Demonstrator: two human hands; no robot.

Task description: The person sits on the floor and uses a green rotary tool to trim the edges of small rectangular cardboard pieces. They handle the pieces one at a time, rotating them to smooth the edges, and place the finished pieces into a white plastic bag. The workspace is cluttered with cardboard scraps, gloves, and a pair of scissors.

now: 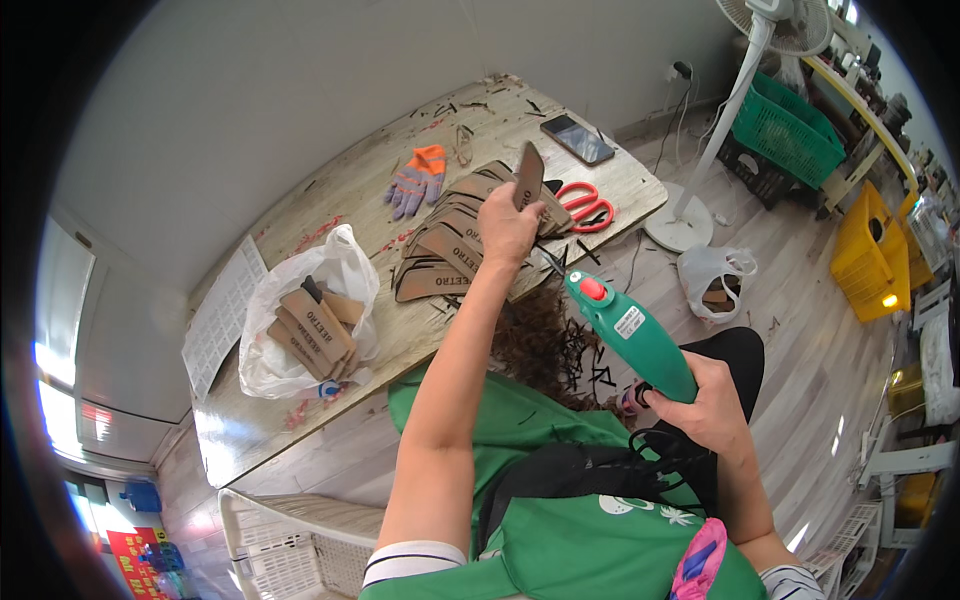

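Observation:
My left hand grips a flat brown piece, held upright over a fanned heap of similar brown pieces that bear dark lettering. In my right hand is a green handheld power tool with a red switch and a slim metal tip, which points toward the table edge near the heap. Red-handled scissors lie right of the heap. An orange and grey glove rests behind it. More brown pieces sit in a white plastic bag at the table's left.
A phone lies at the back of the wooden table. Dark scraps and brown fluff cover the floor below its edge. Right of it stand a fan and a plastic bag. A white basket stands at lower left.

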